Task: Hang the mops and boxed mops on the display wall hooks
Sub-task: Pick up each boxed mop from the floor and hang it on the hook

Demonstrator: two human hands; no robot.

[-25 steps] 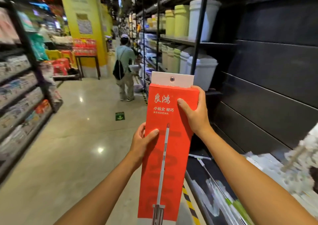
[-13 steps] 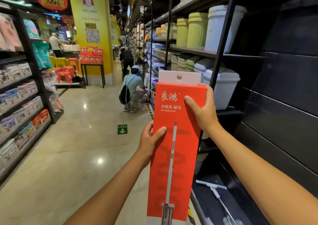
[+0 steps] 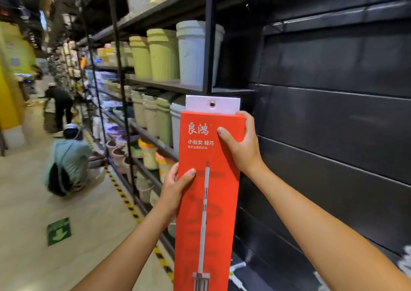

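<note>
Before the dark slatted display wall (image 3: 333, 117), both hands grip the tall red cardboard mop box (image 3: 206, 201) upright: left hand (image 3: 175, 186) mid-edge, right hand (image 3: 242, 146) near top. Since earlier, it sits nearer the wall.

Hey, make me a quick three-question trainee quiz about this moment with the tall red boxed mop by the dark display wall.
1. True or false: the tall red cardboard mop box is already hanging on the black slatted display wall.
2. Which hand grips the box higher up? A) left hand B) right hand
3. Fill in: the white hang tab at the top of the box has a small metal ______.

Key
1. False; both hands hold it upright in front of the wall.
2. B; the right hand is near the top right corner, the left hand is lower on the left edge.
3. Eyelet, a ringed hole.
</note>
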